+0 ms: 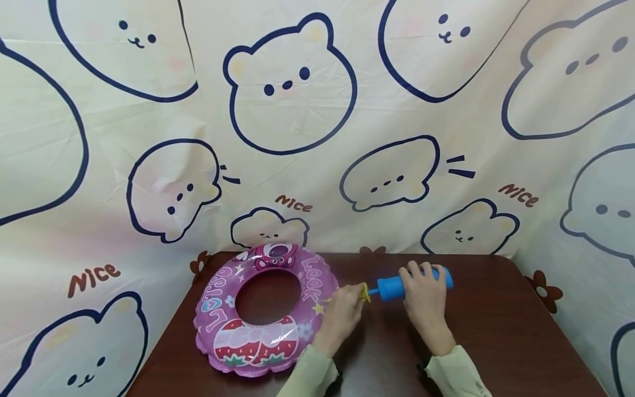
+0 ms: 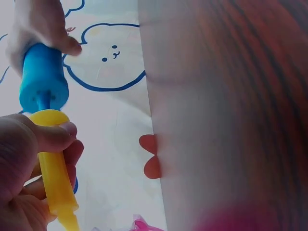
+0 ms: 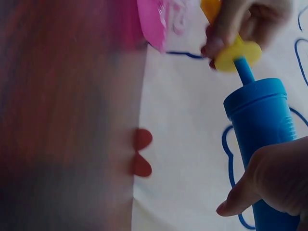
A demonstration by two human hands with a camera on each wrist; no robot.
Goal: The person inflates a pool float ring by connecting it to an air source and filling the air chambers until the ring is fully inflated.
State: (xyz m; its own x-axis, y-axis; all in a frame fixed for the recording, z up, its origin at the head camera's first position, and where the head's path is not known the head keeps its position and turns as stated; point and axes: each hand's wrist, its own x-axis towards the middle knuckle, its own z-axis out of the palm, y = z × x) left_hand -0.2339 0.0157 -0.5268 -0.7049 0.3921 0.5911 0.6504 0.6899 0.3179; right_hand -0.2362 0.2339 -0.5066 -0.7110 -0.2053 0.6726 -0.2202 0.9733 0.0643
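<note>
A blue and yellow hand air pump is held nearly level between both hands. My left hand grips its yellow nozzle end, thumb lying just below the round yellow flange. Around the blue barrel curls my right hand. A short piece of blue rod shows between barrel and flange. Left of the hands is an inflated pink swim ring with strawberry and letter prints. In the head view the left hand and the yellow tip overlap the ring's right side.
The dark brown wooden table lies under the hands and the ring. Behind it and at both sides hangs a pale cloth with bear outlines, brown flowers and "Nice" lettering.
</note>
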